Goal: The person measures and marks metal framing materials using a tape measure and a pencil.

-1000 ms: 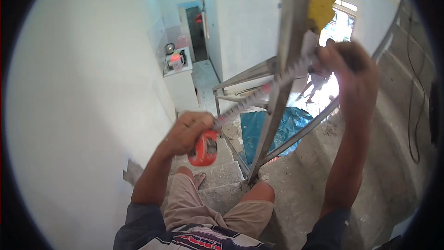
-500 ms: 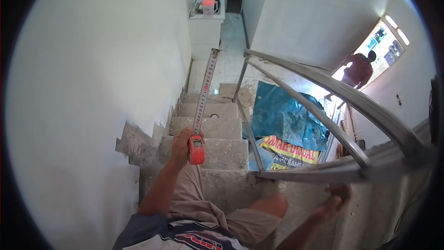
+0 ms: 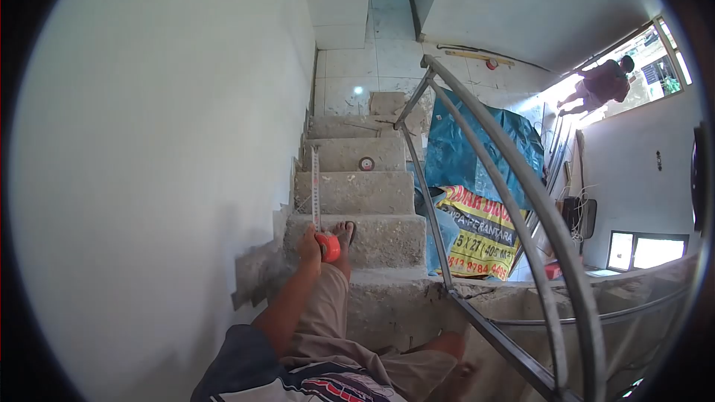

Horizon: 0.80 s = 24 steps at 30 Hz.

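Note:
My left hand (image 3: 308, 247) is closed around a red tape measure (image 3: 328, 247), low over the stairs near the left wall. Its pale blade (image 3: 315, 186) is drawn out and points down the flight, the far end around a lower step. Dim and blurred, my right hand (image 3: 465, 376) is low beside my right knee; its fingers cannot be made out. One of my sandalled feet (image 3: 345, 234) rests on a concrete step (image 3: 383, 242) just beyond the tape case. A small dark disc with a light centre (image 3: 366, 164) lies on a lower step.
A metal railing (image 3: 514, 167) runs along the right side. Past it lie a blue tarp (image 3: 484, 149) and a yellow printed banner (image 3: 477, 234). Another person (image 3: 607, 82) stands by the bright opening. The white wall (image 3: 164, 141) borders the stairs on the left.
My left hand has lowered the tape, and its blade now points down over the steps instead of upward. My right hand has moved lower. The view has tilted down; the other person has shifted.

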{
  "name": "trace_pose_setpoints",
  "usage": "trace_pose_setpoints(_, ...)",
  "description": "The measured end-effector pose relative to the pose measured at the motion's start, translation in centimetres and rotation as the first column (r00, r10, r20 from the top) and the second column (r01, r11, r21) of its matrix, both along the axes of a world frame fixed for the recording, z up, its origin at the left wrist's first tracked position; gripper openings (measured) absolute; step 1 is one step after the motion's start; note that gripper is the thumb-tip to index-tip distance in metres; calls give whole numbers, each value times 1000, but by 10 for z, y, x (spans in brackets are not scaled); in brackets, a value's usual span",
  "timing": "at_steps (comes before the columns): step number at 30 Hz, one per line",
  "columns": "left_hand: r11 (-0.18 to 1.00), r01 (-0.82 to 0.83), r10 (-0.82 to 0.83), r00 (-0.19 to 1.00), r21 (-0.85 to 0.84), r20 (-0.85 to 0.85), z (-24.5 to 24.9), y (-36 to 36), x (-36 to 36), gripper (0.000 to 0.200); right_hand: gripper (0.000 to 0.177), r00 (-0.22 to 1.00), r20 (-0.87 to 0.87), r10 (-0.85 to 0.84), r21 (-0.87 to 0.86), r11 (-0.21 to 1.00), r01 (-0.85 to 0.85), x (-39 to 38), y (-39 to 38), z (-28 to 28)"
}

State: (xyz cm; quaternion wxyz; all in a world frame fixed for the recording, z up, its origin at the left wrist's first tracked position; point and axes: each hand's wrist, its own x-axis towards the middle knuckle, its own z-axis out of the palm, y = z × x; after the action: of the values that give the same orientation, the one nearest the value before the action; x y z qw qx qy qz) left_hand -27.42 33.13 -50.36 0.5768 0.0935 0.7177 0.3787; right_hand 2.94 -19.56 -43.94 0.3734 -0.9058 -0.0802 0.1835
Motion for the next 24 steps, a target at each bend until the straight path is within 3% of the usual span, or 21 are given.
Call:
trace_pose_setpoints(1, 1000, 4, -4, 1000, -6, -5, 8, 4, -9, 39, 44, 895, 66, 441, -544, 768, -339, -7, -13, -9)
trace_pose_setpoints(3, 989, 120, -119, 993, 86, -23, 4, 5, -34, 41, 56, 957, -90, 275, -577, 769, -275, -55, 85, 78)
trace_pose_setpoints(4, 989, 122, -120, 992, 80, -23, 16, 7, -43, 41, 56, 958, -92, 273, -581, 766, -274, -53, 124, 103)
trace_pose_setpoints(6, 980, 199, -199, 979, -2, -39, 39, 18, -60, 42, 52, 880, -340, 331, -390, 802, -452, -54, 177, 139)
trace_pose_setpoints(8, 967, 250, -253, 965, -39, -74, 56, 28, -76, 42, 44, 858, -472, 200, -200, 924, -325, -37, 172, 105)
trace_pose_setpoints(10, 949, 306, -313, 944, -79, -102, 72, 44, -91, 43, 42, 847, -506, 164, -161, 946, -280, -37, 230, 134)
trace_pose_setpoints(12, 927, 336, -348, 936, -164, -47, 86, 57, -105, 41, 40, 875, -424, 236, -123, 942, -314, -40, 269, 147)
trace_pose_setpoints(15, 942, 298, -312, 947, -157, -79, 88, 69, -120, 40, 38, 877, -333, 347, -104, 911, -399, -42, 296, 145)
trace_pose_setpoints(19, 953, 251, -260, 965, -170, -31, 99, 80, -126, 39, 37, 837, -414, 358, -76, 903, -423, -38, 333, 155)
trace_pose_setpoints(21, 947, 284, -304, 943, -147, -138, 100, 82, -124, 40, 40, 836, -380, 397, -139, 869, -476, -33, 351, 156)
trace_pose_setpoints(24, 938, 319, -339, 926, -137, -167, 80, 84, -128, 43, 43, 816, -377, 439, -203, 820, -535, -21, 379, 154)
